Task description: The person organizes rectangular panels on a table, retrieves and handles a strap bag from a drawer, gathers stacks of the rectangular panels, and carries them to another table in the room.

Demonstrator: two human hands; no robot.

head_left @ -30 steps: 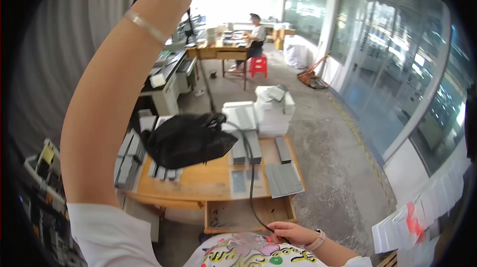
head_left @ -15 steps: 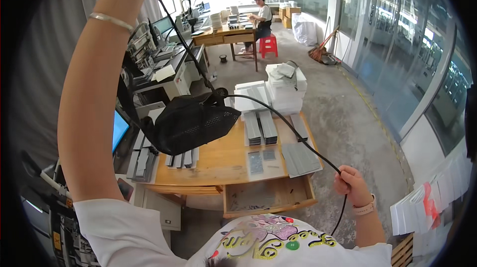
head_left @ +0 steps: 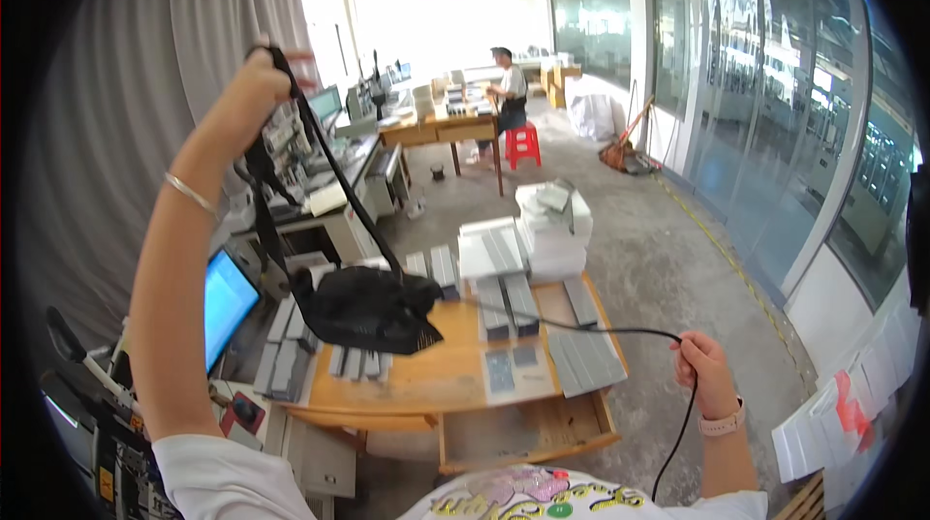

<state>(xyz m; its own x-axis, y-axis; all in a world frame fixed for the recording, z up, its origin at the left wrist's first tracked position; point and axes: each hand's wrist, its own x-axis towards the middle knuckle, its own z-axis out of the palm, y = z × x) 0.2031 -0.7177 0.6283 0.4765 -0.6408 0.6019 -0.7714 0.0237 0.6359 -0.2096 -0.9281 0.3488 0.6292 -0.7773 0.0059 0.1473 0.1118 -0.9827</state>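
Head view: your right hand (head_left: 705, 375) closes around a black cable (head_left: 630, 330), which runs across from the bag's right side, bends at your fingers and drops toward your shirt (head_left: 542, 493). Your left hand (head_left: 273, 79), raised high, holds up the black strap (head_left: 339, 171), a couple of fingers stretched out past it. From this strap the black bag (head_left: 368, 309) hangs over the near part of the desk (head_left: 436, 365). On your side of the desk, the drawer (head_left: 528, 433) is pulled out. To the left of the desk a lit monitor (head_left: 228, 302) stands tilted. Beyond the bag, grey stacks (head_left: 509, 305) lie on the desk, with a tall white stack (head_left: 554, 244) behind them. Farther off, a person (head_left: 509, 94) sits on a red stool (head_left: 523, 145) at another table (head_left: 426, 136).
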